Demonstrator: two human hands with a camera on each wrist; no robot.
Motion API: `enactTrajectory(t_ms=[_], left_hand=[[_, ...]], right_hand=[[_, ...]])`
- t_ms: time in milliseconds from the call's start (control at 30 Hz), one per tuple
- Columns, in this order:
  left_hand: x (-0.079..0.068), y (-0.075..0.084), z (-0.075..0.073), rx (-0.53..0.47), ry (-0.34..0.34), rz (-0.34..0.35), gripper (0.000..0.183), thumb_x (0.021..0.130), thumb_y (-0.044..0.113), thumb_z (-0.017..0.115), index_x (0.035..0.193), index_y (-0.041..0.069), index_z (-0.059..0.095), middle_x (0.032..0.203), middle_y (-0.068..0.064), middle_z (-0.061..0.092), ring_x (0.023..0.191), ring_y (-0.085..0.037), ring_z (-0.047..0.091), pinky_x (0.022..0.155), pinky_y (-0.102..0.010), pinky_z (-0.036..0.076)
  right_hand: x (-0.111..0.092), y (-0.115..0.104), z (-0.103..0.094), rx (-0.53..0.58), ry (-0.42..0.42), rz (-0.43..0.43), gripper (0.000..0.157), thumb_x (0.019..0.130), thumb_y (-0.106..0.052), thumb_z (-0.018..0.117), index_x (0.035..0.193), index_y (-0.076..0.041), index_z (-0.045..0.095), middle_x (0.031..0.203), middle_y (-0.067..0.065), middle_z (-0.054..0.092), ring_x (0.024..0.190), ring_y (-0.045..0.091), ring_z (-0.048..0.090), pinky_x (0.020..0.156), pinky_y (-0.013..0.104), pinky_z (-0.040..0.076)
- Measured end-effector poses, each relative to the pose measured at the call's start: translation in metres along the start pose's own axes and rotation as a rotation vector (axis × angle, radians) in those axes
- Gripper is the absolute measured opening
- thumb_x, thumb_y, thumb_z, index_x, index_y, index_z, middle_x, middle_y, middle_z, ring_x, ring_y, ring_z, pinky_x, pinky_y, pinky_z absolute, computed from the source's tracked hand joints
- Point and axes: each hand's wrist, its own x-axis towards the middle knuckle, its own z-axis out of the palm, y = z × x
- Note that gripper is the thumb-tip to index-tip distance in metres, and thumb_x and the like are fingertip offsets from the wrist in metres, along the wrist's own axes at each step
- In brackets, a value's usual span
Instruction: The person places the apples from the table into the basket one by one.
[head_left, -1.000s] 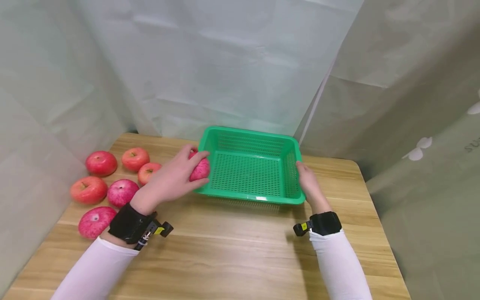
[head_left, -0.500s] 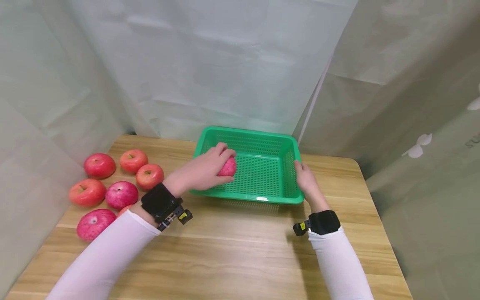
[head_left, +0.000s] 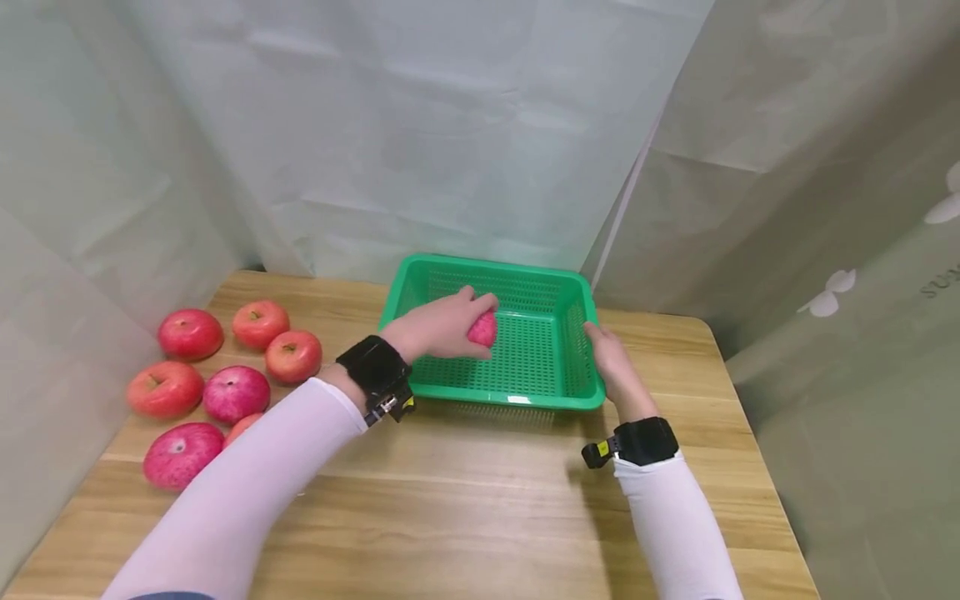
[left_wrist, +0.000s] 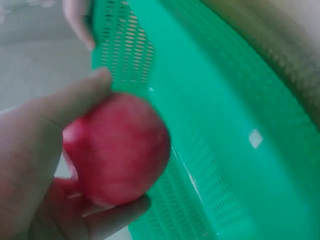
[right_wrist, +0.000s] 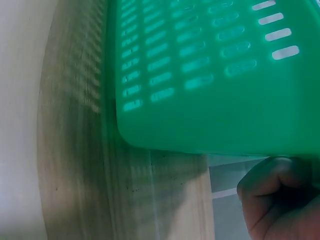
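My left hand point(head_left: 442, 327) holds a pinkish-red apple point(head_left: 483, 330) over the inside of a green plastic basket point(head_left: 517, 400). In the left wrist view, thumb and fingers curl round that apple point(left_wrist: 120, 150), with the slotted basket wall behind it. Whether the apple touches the basket floor cannot be told. At the basket's right end, my right hand point(head_left: 618, 371) grips the rim, its thumb on top. The right wrist view has the curled fingers point(right_wrist: 265, 190) under the rim, beside the basket's outer wall point(right_wrist: 210, 120).
Several apples lie grouped at the table's left, among them a red one point(head_left: 191, 333) and a dark pink one point(head_left: 236, 393). My left forearm partly covers one apple point(head_left: 243, 427). Pale curtains point(head_left: 450, 150) hang behind the wooden table point(head_left: 465, 508).
My left hand has carried the apple rightward, from the basket's left rim to over its middle. The right hand has kept its grip, and the basket has hardly moved.
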Motion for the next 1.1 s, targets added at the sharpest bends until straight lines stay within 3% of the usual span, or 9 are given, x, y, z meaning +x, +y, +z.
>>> enactTrajectory(t_ms=[133,200,300,400,533,667,800,933,1100], left_hand=[[0.017,0.005,0.004,0.111,-0.062,-0.025,0.070,0.090,0.046,0.083,0.146,0.019,0.052,0.123,-0.010,0.058,0.097,-0.023,0.064,0.078,-0.038,0.059],[0.025,0.008,0.008,0.165,-0.083,-0.033,0.075,0.090,0.044,0.084,0.151,0.017,0.050,0.133,-0.014,0.058,0.105,-0.027,0.066,0.084,-0.042,0.060],[0.035,0.014,0.016,0.207,-0.106,-0.042,0.087,0.089,0.040,0.087,0.160,0.013,0.042,0.153,-0.025,0.049,0.121,-0.035,0.065,0.096,-0.049,0.058],[0.042,0.020,0.023,0.195,-0.133,-0.044,0.096,0.088,0.035,0.089,0.163,0.010,0.036,0.163,-0.029,0.037,0.126,-0.036,0.063,0.099,-0.049,0.058],[0.046,0.029,0.025,0.169,-0.168,-0.043,0.093,0.086,0.030,0.091,0.160,0.012,0.039,0.160,-0.028,0.037,0.113,-0.029,0.066,0.090,-0.044,0.061],[0.052,0.035,0.023,0.192,-0.152,-0.047,0.090,0.086,0.033,0.090,0.159,0.015,0.041,0.151,-0.024,0.048,0.109,-0.029,0.066,0.087,-0.043,0.060],[0.061,0.038,0.024,0.260,-0.133,-0.046,0.088,0.089,0.045,0.087,0.159,0.016,0.043,0.138,-0.015,0.060,0.115,-0.030,0.065,0.092,-0.042,0.059],[0.067,0.046,0.022,0.337,-0.147,-0.047,0.091,0.089,0.049,0.087,0.161,0.016,0.041,0.144,-0.015,0.058,0.121,-0.031,0.064,0.099,-0.043,0.058],[0.069,0.060,0.017,0.402,-0.179,-0.039,0.092,0.091,0.040,0.086,0.164,0.014,0.038,0.154,-0.018,0.053,0.125,-0.034,0.063,0.102,-0.043,0.057]], right_hand=[[-0.003,0.001,0.001,-0.089,0.013,-0.022,0.072,0.114,-0.056,0.027,0.156,0.001,0.037,0.132,0.022,0.053,0.117,0.034,0.056,0.097,0.047,0.051],[-0.004,0.002,0.003,-0.116,0.021,-0.030,0.073,0.113,-0.057,0.026,0.155,0.001,0.039,0.132,0.023,0.053,0.118,0.036,0.055,0.099,0.050,0.050],[-0.004,0.002,0.006,-0.135,0.037,-0.036,0.072,0.114,-0.057,0.025,0.155,0.001,0.039,0.133,0.023,0.053,0.121,0.037,0.054,0.103,0.053,0.048],[-0.002,0.003,0.010,-0.153,0.056,-0.048,0.071,0.114,-0.056,0.026,0.155,0.001,0.039,0.134,0.024,0.052,0.124,0.039,0.052,0.107,0.056,0.046],[-0.003,0.002,0.015,-0.173,0.068,-0.061,0.071,0.114,-0.055,0.026,0.155,0.002,0.039,0.135,0.025,0.051,0.126,0.039,0.051,0.109,0.057,0.044],[-0.004,0.003,0.016,-0.168,0.068,-0.069,0.071,0.114,-0.054,0.027,0.156,0.002,0.039,0.136,0.025,0.052,0.127,0.039,0.052,0.110,0.057,0.045],[-0.006,0.004,0.013,-0.172,0.055,-0.075,0.076,0.114,-0.054,0.027,0.165,0.003,0.027,0.154,0.030,0.043,0.142,0.044,0.043,0.118,0.060,0.037],[-0.008,0.005,0.009,-0.177,0.058,-0.071,0.079,0.114,-0.054,0.026,0.169,0.002,0.016,0.168,0.028,0.029,0.153,0.046,0.030,0.124,0.061,0.029],[-0.010,0.006,0.007,-0.155,0.063,-0.058,0.077,0.114,-0.056,0.027,0.167,0.000,0.024,0.154,0.028,0.043,0.138,0.043,0.045,0.115,0.061,0.040]])
